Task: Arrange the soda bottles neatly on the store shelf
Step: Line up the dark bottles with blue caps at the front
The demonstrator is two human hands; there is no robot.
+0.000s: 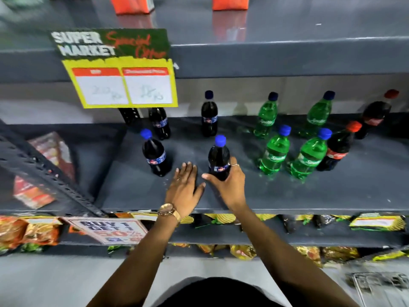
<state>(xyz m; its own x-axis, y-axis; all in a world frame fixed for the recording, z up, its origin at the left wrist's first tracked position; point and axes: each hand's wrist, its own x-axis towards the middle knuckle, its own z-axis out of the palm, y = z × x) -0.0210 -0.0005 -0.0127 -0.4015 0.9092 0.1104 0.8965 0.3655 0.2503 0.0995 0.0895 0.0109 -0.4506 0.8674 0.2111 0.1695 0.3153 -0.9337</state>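
Note:
My right hand (230,185) grips the lower body of a dark cola bottle with a blue cap (219,156), standing upright near the front of the grey shelf (332,196). My left hand (184,187) lies flat and open on the shelf just left of it, holding nothing. Another dark bottle (153,155) stands to the left, and two more (159,122) (209,115) stand behind. Several green bottles, such as this one (274,152), stand in two rows to the right. Two red-capped cola bottles (338,149) (376,114) stand at the far right.
A yellow price sign (124,85) hangs from the shelf above, hiding the tops of the back-left bottles. A perforated upright (51,173) bounds the shelf on the left, with red packets (51,151) beyond. Snack packets (243,251) fill the shelves below. A wire basket (380,286) sits low right.

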